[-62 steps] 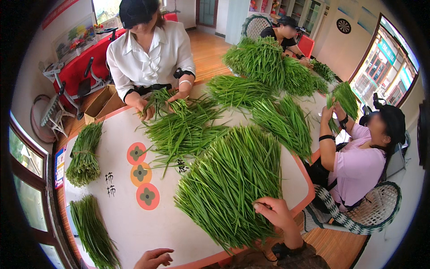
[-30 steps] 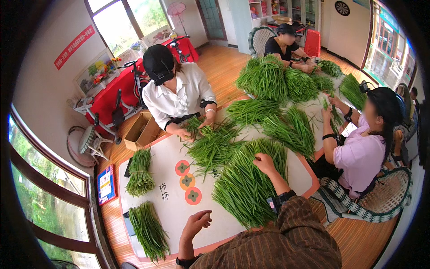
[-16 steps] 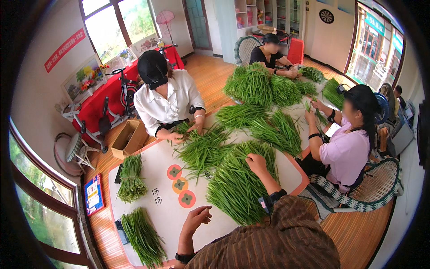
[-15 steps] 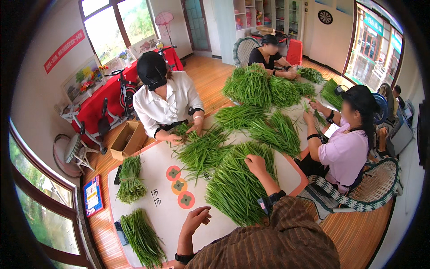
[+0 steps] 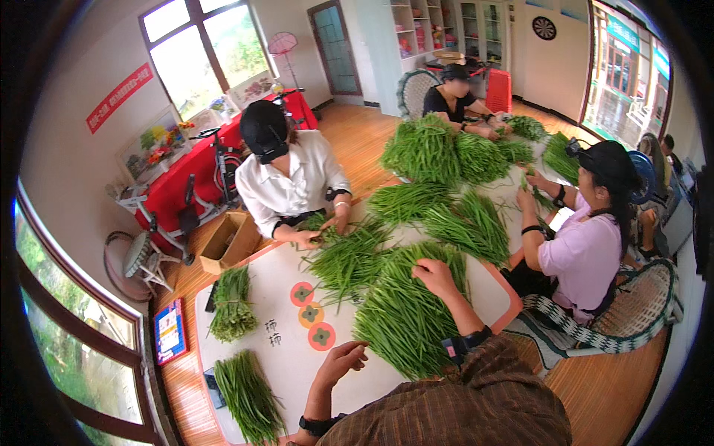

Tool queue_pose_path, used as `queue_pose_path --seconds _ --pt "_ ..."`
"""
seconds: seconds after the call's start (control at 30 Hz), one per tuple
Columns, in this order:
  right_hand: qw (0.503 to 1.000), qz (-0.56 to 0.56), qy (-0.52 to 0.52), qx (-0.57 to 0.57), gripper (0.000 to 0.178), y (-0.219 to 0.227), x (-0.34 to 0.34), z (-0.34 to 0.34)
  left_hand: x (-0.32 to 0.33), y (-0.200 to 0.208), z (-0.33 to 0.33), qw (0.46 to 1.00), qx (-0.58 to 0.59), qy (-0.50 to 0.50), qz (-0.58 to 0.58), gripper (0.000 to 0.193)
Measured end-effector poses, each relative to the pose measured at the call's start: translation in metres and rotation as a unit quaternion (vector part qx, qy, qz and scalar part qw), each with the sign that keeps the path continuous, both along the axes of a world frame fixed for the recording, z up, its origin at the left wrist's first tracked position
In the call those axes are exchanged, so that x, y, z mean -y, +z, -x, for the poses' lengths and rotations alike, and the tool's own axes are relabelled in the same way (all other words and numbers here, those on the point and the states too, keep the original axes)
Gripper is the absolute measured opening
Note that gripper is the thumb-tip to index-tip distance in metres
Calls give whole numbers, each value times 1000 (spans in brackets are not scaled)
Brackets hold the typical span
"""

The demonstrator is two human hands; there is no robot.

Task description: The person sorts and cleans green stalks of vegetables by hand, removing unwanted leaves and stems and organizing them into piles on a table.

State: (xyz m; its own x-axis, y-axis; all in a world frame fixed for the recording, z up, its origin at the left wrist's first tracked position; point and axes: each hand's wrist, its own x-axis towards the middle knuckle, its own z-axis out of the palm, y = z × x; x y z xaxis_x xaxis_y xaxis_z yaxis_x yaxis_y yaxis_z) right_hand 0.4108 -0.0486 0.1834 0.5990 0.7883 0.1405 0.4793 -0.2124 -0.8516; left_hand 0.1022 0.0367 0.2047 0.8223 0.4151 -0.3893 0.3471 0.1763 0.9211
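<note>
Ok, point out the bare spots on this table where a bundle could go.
Bare white top lies beside the three round stickers, between the two tied bundles at the left edge and the big loose pile. The left hand rests at its near side. The far half of the table is crowded with greens.

Community room: shelves, dartboard

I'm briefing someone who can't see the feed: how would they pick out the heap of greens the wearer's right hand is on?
Start at the white table with three round coloured marks. The heap of green stalks lies just right of those marks, at the near edge, with the right hand resting on its top. It is the broadest loose heap; the two tied bundles sit far left.
</note>
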Motion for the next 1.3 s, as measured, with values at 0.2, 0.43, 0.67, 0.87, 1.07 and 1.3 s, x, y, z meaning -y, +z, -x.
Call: queue_pose_path --seconds 0.2,0.43,0.67,0.87,1.07,1.3 --pt "977 -81 82 -181 21 47 3 38 -4 28 -20 997 44 65 2 39" --pt "951 -62 211 -217 18 38 -13 92 -2 41 -62 970 184 154 35 46" --pt "957 0 246 -154 18 44 -21 117 -9 34 -44 951 235 184 81 42" --pt "929 -23 298 -217 21 41 -27 131 -11 38 -39 957 213 190 59 39" --pt "896 23 375 -235 21 37 -27 130 -13 34 -34 963 203 155 84 30" --pt "880 124 398 -225 30 26 -22 109 -36 9 -21 828 344 333 292 17"
